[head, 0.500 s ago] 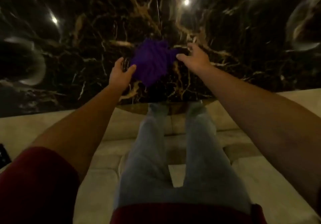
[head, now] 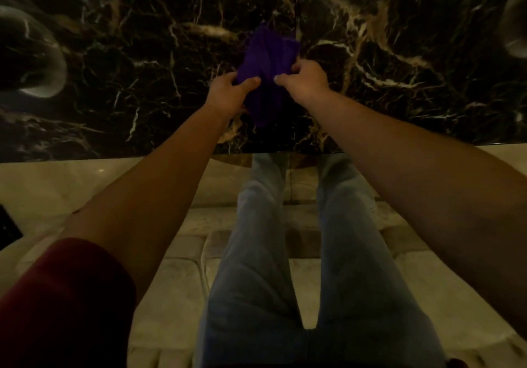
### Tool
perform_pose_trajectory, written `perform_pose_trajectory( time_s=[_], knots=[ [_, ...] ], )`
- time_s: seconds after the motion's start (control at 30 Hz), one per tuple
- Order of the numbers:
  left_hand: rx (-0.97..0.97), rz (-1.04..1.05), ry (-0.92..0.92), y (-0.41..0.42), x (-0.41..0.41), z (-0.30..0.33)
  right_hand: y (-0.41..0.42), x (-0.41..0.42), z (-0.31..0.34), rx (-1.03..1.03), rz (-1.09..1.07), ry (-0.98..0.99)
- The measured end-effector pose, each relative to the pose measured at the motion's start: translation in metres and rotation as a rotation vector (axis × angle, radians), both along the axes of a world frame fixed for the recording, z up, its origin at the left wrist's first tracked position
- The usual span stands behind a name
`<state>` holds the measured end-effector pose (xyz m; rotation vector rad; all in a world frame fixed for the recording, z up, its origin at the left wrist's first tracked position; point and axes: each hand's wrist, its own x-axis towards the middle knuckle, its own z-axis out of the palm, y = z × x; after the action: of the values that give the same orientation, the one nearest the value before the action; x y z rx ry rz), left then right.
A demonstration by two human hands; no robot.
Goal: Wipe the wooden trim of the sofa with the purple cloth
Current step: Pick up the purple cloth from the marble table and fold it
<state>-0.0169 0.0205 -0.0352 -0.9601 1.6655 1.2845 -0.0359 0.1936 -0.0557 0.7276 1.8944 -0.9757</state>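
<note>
At the far left edge a small dark object (head: 8, 226) lies on the pale cushioned sofa (head: 171, 290), too dim to identify. A dark red sleeve (head: 65, 296) covers the upper left arm, whose bare forearm reaches forward over the sofa. The left hand (head: 231, 93) is closed on the purple cloth (head: 265, 76), thumb across its front and fingers tucked behind, gripping the cloth's left side. The cloth is bunched and held up between both hands in front of a glossy black marble surface (head: 142, 68) with gold and white veins; whether cloth and marble touch cannot be told. The right hand (head: 306, 82) pinches the cloth's right side, thumb forward and fingers curled over the fabric. Below, legs in light blue jeans (head: 285, 253) stretch out along the sofa toward the marble
</note>
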Motion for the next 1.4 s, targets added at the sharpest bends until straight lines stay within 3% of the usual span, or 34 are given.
perform_pose_trajectory(
  time_s=[0.27,0.47,0.63,0.9,1.0,1.1,1.17,1.27,1.3,1.4],
  knots=[
    [0.090,-0.039,0.179,-0.010,-0.003,0.117,0.044,-0.015,0.078,-0.059,0.045,0.067],
    [0.164,-0.178,0.343,0.021,-0.007,0.273,0.094,-0.022,0.191,-0.192,-0.024,0.095],
    [0.154,-0.222,0.555,0.074,0.010,0.393,0.127,-0.010,0.283,-0.380,-0.146,0.250],
    [0.226,0.012,0.724,0.155,0.039,0.487,0.198,0.049,0.394,-0.600,-0.488,0.234],
    [0.288,-0.046,0.734,0.186,0.043,0.514,0.219,0.061,0.437,-0.858,-0.545,0.286],
    [0.383,-0.110,0.769,0.213,0.049,0.539,0.236,0.063,0.481,-0.965,-0.638,0.420],
    [0.422,-0.143,0.818,0.221,0.054,0.552,0.244,0.068,0.501,-0.857,-0.606,0.526],
    [0.489,-0.215,0.882,0.229,0.061,0.572,0.267,0.099,0.526,-0.218,-0.368,0.786],
    [0.536,-0.230,0.878,0.229,0.065,0.577,0.273,0.119,0.533,-0.075,-0.387,0.863],
    [0.668,-0.265,0.822,0.232,0.080,0.584,0.274,0.170,0.546,-0.098,-0.592,1.066]
  ],
)
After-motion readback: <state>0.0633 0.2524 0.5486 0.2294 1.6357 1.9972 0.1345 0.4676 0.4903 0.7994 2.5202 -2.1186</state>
